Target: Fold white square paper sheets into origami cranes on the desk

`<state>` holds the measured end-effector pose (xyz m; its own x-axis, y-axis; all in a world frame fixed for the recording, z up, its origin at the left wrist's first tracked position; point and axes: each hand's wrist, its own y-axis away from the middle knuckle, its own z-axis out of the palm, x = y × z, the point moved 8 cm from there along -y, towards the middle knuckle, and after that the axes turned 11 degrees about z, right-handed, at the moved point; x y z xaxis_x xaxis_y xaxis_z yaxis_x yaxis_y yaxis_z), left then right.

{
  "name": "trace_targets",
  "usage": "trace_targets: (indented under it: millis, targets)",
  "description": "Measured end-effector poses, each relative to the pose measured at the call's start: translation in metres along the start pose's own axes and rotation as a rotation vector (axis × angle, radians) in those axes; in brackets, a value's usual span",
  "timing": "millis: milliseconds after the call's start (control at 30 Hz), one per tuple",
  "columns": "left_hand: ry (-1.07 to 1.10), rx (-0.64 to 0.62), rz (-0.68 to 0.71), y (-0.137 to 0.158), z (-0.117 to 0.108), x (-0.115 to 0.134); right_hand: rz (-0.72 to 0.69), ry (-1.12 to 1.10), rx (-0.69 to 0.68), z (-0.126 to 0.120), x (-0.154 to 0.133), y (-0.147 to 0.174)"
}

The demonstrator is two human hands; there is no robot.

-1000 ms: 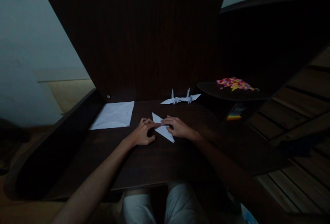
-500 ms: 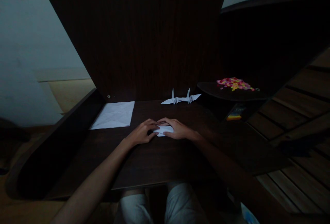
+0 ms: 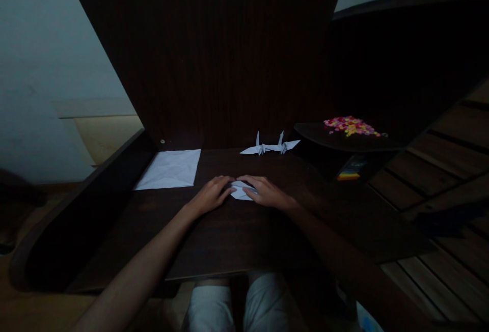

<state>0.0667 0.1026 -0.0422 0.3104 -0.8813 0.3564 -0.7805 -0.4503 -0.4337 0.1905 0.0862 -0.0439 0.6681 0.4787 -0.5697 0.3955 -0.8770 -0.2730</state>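
Observation:
A small folded piece of white paper [image 3: 241, 193] lies on the dark wooden desk [image 3: 229, 240], between my two hands. My left hand [image 3: 214, 192] grips its left edge, thumb and fingers closed at the paper. From the other side my right hand [image 3: 266, 191] holds it, with the thumb on top of the paper and the fingers curved along its far edge. Part of the paper is covered by the fingers. Behind my hands, two white paper cranes [image 3: 269, 147] stand side by side against the back panel.
A stack of creased white paper sheets [image 3: 170, 169] lies at the back left, beside the raised side panel [image 3: 76, 210]. On a rounded shelf [image 3: 344, 141] at the right sits a pile of small pink, red and yellow pieces [image 3: 353, 126]. Below it is a yellow-edged item [image 3: 348, 175].
My left thumb has shifted up along the paper, and more of the paper's near side shows. The whole view has shifted slightly.

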Motion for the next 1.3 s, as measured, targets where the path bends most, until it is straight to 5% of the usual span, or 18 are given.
trace_targets:
  millis: [233, 367, 633, 933, 1300]
  targets:
    - [-0.055, 0.036, 0.119, -0.001, -0.012, 0.016, 0.179, -0.303, 0.114, -0.009, 0.019, -0.008]
    - [-0.107, 0.088, 0.100, -0.003, -0.015, 0.013, 0.385, -0.564, 0.029, 0.001, 0.041, -0.012]
    - [-0.043, 0.090, 0.052, -0.004, -0.013, 0.007, 0.528, -0.745, -0.075, 0.008, 0.049, -0.012]
    - [0.037, 0.099, -0.033, -0.003, -0.011, 0.001, 0.521, -0.719, -0.360, 0.014, 0.031, -0.003]
    - [0.064, 0.097, -0.088, -0.004, -0.007, -0.003, 0.559, -0.738, -0.436, 0.024, 0.038, 0.002]
